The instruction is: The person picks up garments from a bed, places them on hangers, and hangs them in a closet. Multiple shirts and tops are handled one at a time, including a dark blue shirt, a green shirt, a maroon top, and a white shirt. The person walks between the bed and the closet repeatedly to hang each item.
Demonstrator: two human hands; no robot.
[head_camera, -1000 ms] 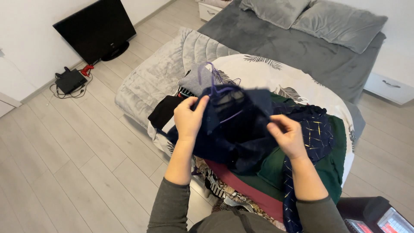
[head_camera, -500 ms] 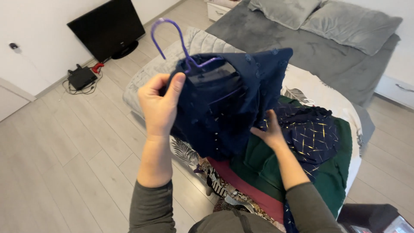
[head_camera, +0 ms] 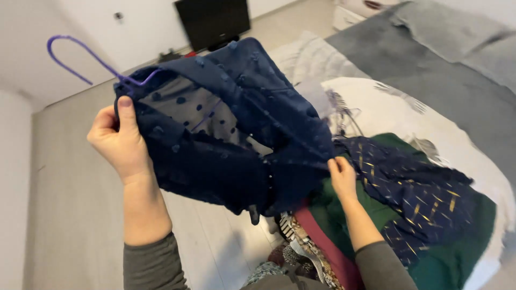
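My left hand (head_camera: 119, 140) grips a navy dotted sheer garment (head_camera: 231, 129) at its shoulder, lifted high at the left. The garment hangs on a purple hanger (head_camera: 80, 56) whose hook sticks out to the upper left. My right hand (head_camera: 343, 177) pinches the garment's lower right edge, just above the clothes pile on the bed. Below that hand lie a dark blue cloth with gold flecks (head_camera: 414, 188), a green garment (head_camera: 457, 252) and a dark red one (head_camera: 322, 241).
The clothes pile rests on a white leaf-print cover (head_camera: 387, 107) over a grey bed (head_camera: 457, 75) with grey pillows. A black television (head_camera: 215, 21) stands on the pale wood floor (head_camera: 64, 204) against the white wall at the back.
My left hand has swung the garment and hanger up and to the left. My right hand now holds the garment's lower edge. The view has turned left.
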